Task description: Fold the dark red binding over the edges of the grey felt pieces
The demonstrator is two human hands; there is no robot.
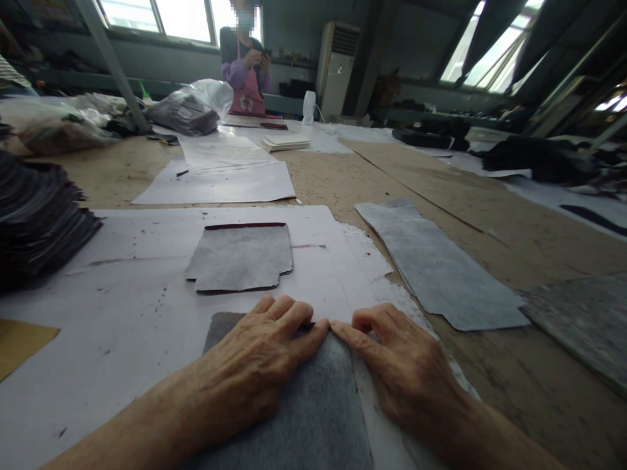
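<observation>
A grey felt-like sheet (318,405) lies on white paper right in front of me. My left hand (267,352) rests across its far part, fingers curled, thumb pressed at the far edge. Close beside that thumb, my right hand (399,362) has its thumb and bent fingers closed at the sheet's far right corner. A narrow dark strip shows along the edge under the left fingers. Beyond my hands lies a smaller grey piece (242,258) with notched lower corners and a dark red folded top edge.
A long grey piece (441,267) lies at right, beside a speckled grey sheet (582,320). A tall stack of dark pieces (39,215) stands at left, near a tan card (24,343). Plastic bags (191,108) and a person in a pink apron (247,78) are at the far side.
</observation>
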